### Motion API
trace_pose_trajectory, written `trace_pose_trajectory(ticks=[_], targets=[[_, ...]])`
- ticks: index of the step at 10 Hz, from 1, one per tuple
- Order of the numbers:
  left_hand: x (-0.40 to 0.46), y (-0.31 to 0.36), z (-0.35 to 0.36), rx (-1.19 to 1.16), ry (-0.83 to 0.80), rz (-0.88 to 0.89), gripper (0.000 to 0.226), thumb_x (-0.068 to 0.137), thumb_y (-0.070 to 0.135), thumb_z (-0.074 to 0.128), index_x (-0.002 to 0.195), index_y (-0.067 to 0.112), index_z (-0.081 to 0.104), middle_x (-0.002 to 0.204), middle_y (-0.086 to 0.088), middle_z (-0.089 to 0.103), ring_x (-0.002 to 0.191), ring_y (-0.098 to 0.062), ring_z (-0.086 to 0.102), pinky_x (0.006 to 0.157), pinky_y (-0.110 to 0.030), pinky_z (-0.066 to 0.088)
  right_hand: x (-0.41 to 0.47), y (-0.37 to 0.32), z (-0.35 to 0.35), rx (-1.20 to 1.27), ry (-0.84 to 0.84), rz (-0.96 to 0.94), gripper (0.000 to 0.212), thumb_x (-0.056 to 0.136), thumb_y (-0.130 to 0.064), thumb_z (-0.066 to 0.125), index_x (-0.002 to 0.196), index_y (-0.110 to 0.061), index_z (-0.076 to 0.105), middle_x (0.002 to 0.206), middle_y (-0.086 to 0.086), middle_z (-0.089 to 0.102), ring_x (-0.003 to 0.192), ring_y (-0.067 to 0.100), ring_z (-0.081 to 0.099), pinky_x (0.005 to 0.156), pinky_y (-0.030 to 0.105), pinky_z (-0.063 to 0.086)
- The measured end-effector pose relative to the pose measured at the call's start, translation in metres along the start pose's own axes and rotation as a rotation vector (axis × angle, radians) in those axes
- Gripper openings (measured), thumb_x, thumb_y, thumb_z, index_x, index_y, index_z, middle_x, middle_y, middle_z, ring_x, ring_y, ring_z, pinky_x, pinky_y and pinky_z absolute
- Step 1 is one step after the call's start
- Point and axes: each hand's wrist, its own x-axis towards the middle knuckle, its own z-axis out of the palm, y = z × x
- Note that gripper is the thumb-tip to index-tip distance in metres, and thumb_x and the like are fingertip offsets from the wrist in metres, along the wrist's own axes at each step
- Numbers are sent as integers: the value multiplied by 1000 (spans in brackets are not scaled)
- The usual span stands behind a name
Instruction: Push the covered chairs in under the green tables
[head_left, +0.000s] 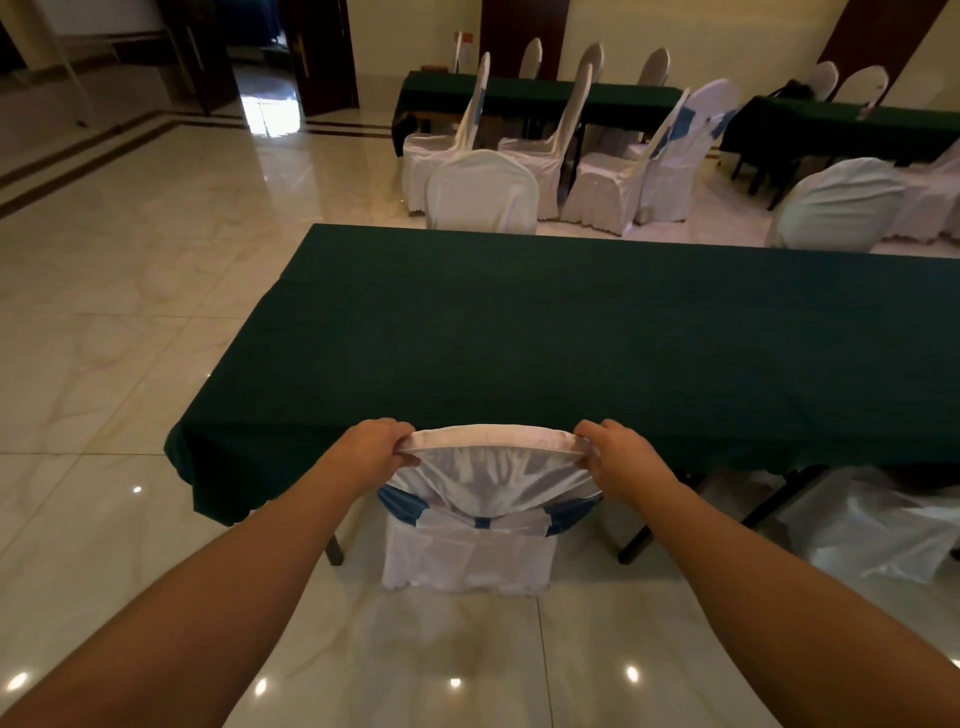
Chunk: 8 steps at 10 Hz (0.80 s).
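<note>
Far left: bare tiled floor (104, 322), no chair waiting there. Left hand (375, 448) clamped over the left corner of the chair back, fingers curled onto the top edge, thumb on the near face. Between both hands, the covered chair (475, 525) in white fabric with a blue sash, standing upright, its back just at the near edge of the green table (571, 343) and its seat hidden beneath the hanging cloth; by the look of it, pushed nearly or fully home. Right hand (618, 452) gripping the right corner of the same back in mirror fashion. Further right, a second covered chair (872, 525) low beside the table's folding legs, seemingly partly under already, though hard to tell how far. Across the table, two white chair backs, one (482, 191) at left and one (836, 205) at right, close against the far edge. Beyond, a row of chairs (597, 156) standing apart from the rear table (545, 96), some turned sideways: probably the bulk of the work left.
</note>
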Motion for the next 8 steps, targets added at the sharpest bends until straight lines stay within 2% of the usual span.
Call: trace_pose_trajectory(ticks=[3,5,6,7,8], targets=[[4,0,-7,-38,-12,-48,26,90,33,70,114,29,60,99,6,57,88,-12,55,83,-33,48,17,3,7,4,7,-20,36,95,-21,67,126,-34,52,107,-2,51,91,18,53,79,32,50],[0,2,-3,-67,22,-59,28,91,32,69,116,26,59,103,5,59,90,-13,56,85,-33,50,17,6,9,3,-3,-35,37,97,-22,66,130,-30,52,116,1,55,93,18,54,81,32,50],[-4,1,-2,-101,24,-74,30,90,34,69,118,28,59,104,7,59,90,-12,57,84,-32,50,13,5,6,11,0,-50,36,97,-32,65,131,-30,51,119,1,57,92,15,54,81,30,50],[-6,-3,-6,-132,3,-63,36,87,43,70,119,33,57,107,9,60,91,-9,57,84,-33,51,7,4,-1,91,-4,-78,46,90,-56,66,129,-36,52,119,-5,58,94,13,56,82,32,51],[-7,-8,-20,-174,27,-94,55,79,53,74,128,40,52,124,11,59,105,-10,57,90,-37,51,3,-3,-13,167,14,-66,63,82,-72,63,136,-42,47,130,-7,55,106,15,58,90,37,53]])
